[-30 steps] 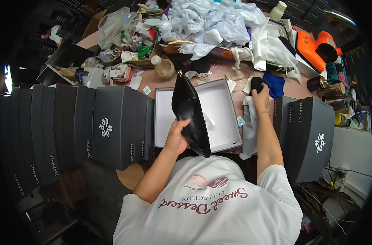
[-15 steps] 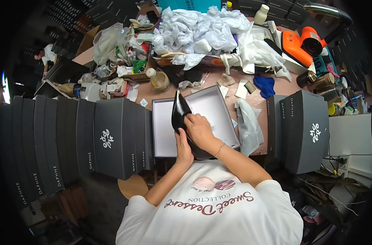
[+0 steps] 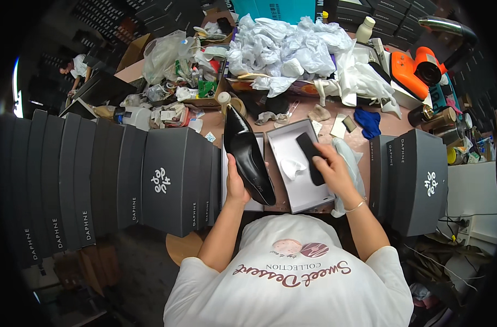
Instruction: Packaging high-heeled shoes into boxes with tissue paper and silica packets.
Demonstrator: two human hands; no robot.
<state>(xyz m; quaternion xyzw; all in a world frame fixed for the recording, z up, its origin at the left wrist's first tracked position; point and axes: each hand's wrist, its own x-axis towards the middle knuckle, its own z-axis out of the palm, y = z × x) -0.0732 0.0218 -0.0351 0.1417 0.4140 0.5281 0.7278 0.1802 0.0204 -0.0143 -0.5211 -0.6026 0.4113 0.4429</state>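
My left hand (image 3: pixel 236 182) is wrapped round a glossy black pointed-toe shoe (image 3: pixel 247 150), tilted with its toe pointing away from me and its opening facing up. My right hand (image 3: pixel 334 170) grips a flat, oblong black piece (image 3: pixel 308 155) over an open grey box part with a white inside (image 3: pixel 284 191); its exact kind I cannot make out. A crumpled white piece of tissue (image 3: pixel 292 169) lies in that box part. Partly hidden beneath the shoe is another grey-edged box part (image 3: pixel 255 206).
Dark grey shoe boxes stand in rows at left (image 3: pixel 169 180) and right (image 3: pixel 417 180). A heap of crumpled white tissue (image 3: pixel 286 46) fills the table's back. An orange device (image 3: pixel 409 76), a blue cloth (image 3: pixel 367 122) and a bottle (image 3: pixel 224 99) are nearby. Another person works far left.
My right hand has left the shoe and moved right, now holding the oblong black piece. The shoe has turned to show its opening, and the two box parts appear farther apart.
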